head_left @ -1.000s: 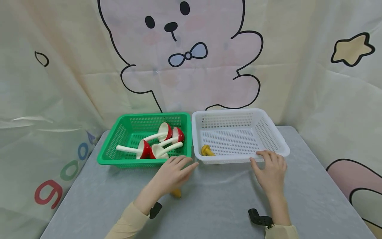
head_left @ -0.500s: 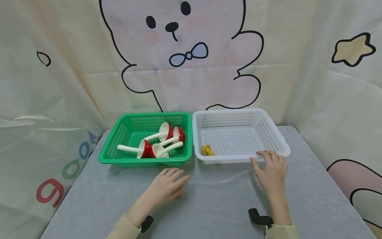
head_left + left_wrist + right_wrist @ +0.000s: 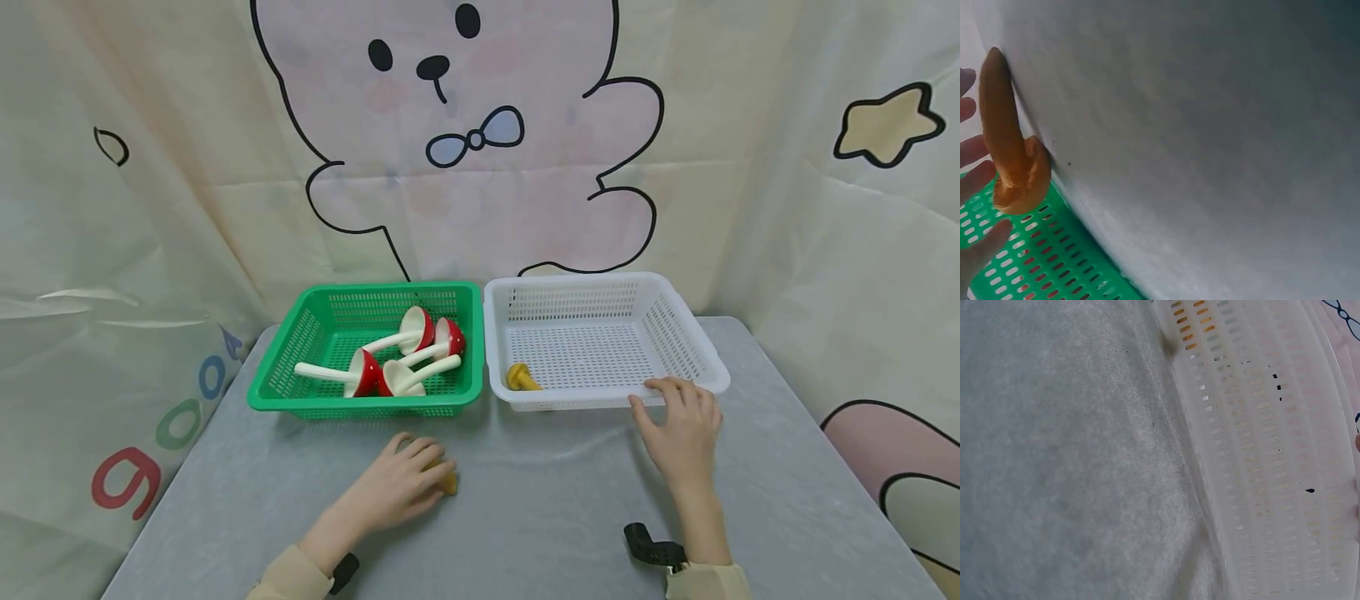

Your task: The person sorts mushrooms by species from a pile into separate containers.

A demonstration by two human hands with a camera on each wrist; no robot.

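Observation:
My left hand (image 3: 411,483) is low over the table, partly covering a yellow-brown toy mushroom (image 3: 450,482) in the head view. In the left wrist view that mushroom (image 3: 1004,119) lies on its side on the cloth; the fingers spread beside its stem and the thumb is near its cap, with gaps showing between. My right hand (image 3: 682,425) rests at the front rim of the white basket (image 3: 585,400), fingers over the rim and thumb in front. Inside that basket lies another yellow mushroom (image 3: 520,377). Most of the right hand is outside the right wrist view.
Left of the white basket stands a green basket (image 3: 300,404), holding several red-capped toy mushrooms (image 3: 363,372) with white stems. Both baskets stand at the back of the grey cloth-covered table (image 3: 540,508), against a printed curtain (image 3: 720,167).
My left hand has moved from the green basket's front rim back toward me and down to the mushroom on the table. My right hand has stayed at the white basket.

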